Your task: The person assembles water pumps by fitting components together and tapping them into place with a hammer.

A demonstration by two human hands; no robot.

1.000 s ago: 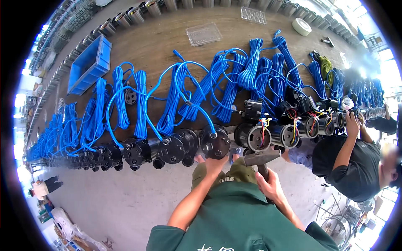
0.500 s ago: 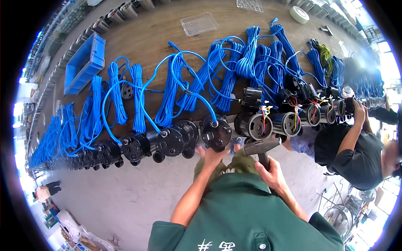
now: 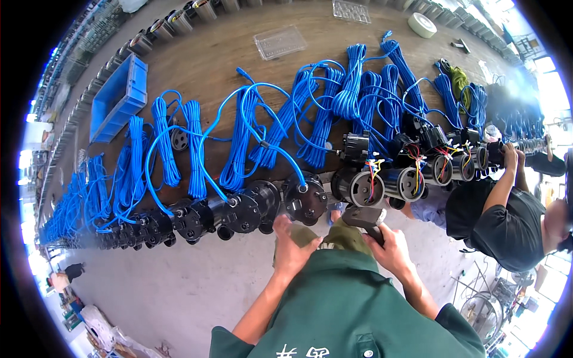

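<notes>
My right hand (image 3: pixel 391 249) is wrapped round the handle of a hammer (image 3: pixel 362 216), whose grey head is raised in front of my trousers. Off to the left, my left hand (image 3: pixel 292 247) has its fingers and thumb apart and holds nothing. Just beyond it stands a black round-capped motor housing (image 3: pixel 305 200) at the bench edge, with a blue cable (image 3: pixel 280 149) rising from its cap. Right of that is an open metal cylinder (image 3: pixel 366 188) with coloured wires coming out, beside a black cap piece (image 3: pixel 356 147).
Bundled blue cables (image 3: pixel 240 140) lie across the wooden bench (image 3: pixel 209 62). More capped housings (image 3: pixel 191 222) line its edge on the left. A blue crate (image 3: pixel 119 101), a clear plastic tray (image 3: pixel 280 43) and a white tape roll (image 3: pixel 422 25) sit farther back. Another person (image 3: pixel 507 221) works at the right.
My left hand has come off the black capped housing and drawn back toward me with its fingers opening. The hammer has dropped slightly and turned in my right hand.
</notes>
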